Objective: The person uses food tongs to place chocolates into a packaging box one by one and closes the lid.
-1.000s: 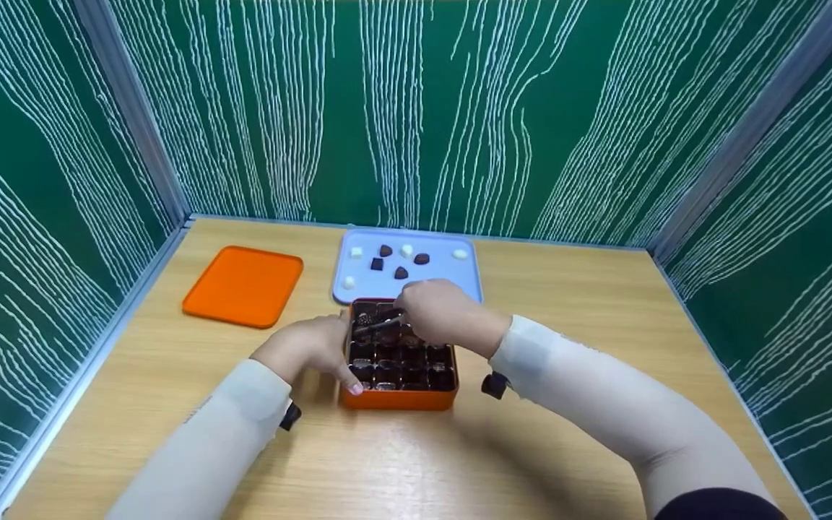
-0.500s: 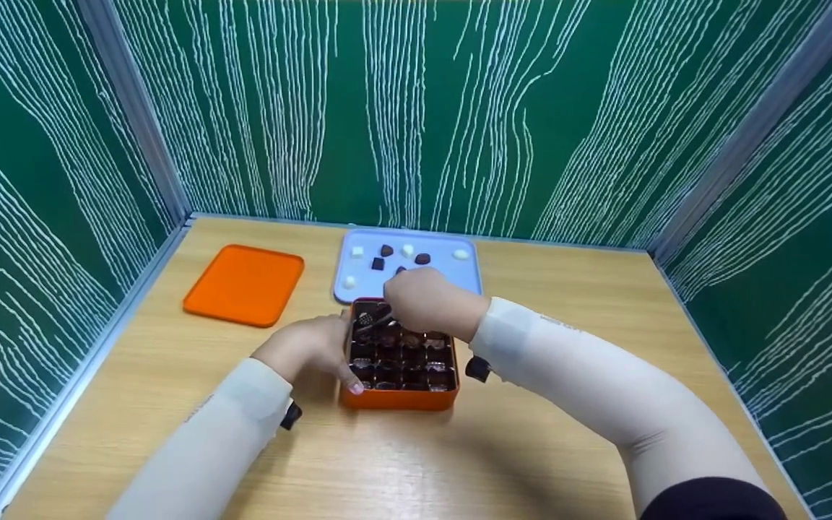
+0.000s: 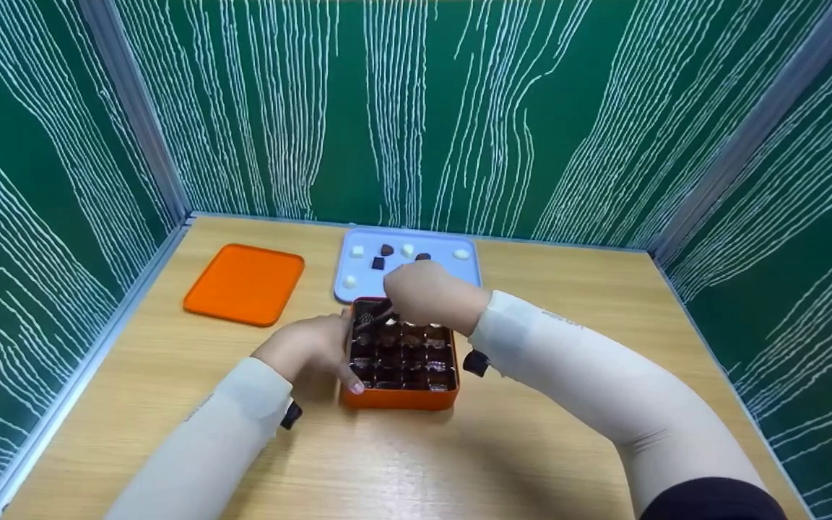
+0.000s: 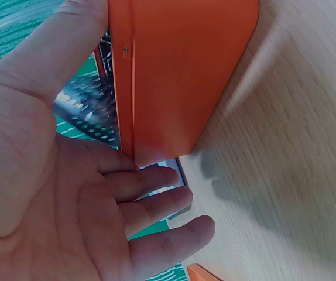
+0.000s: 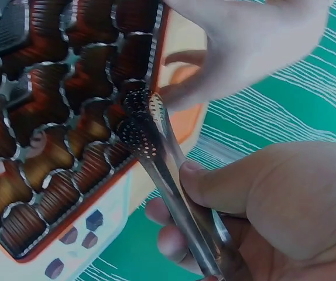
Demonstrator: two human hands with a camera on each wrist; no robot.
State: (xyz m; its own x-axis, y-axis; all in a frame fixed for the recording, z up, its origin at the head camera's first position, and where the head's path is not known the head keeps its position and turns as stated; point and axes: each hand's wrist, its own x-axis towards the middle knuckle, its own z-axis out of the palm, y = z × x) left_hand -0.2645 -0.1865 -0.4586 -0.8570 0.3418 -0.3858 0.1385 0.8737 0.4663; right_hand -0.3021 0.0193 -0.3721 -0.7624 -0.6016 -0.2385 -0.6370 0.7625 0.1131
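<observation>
Fingers of the right hand [image 5: 261,205] are clamped on metal tongs [image 5: 156,158] over the orange chocolate box [image 3: 399,396], steadied by the left hand [image 3: 311,348]'s straight fingers. Chocolates, likely fragile, are best gripped gently by their sides.

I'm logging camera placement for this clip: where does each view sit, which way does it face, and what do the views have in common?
Head: worn on the head, looking forward and down at the table; both sleeved arms show, with the orange box, blue tray and orange lid.
Left wrist: on the left wrist, looking along the palm; the left hand rests against the box's side.
Right wrist: on the right wrist, looking down at the box's compartments; the right hand has a grip on metal tongs.
All three views share the orange box.
</observation>
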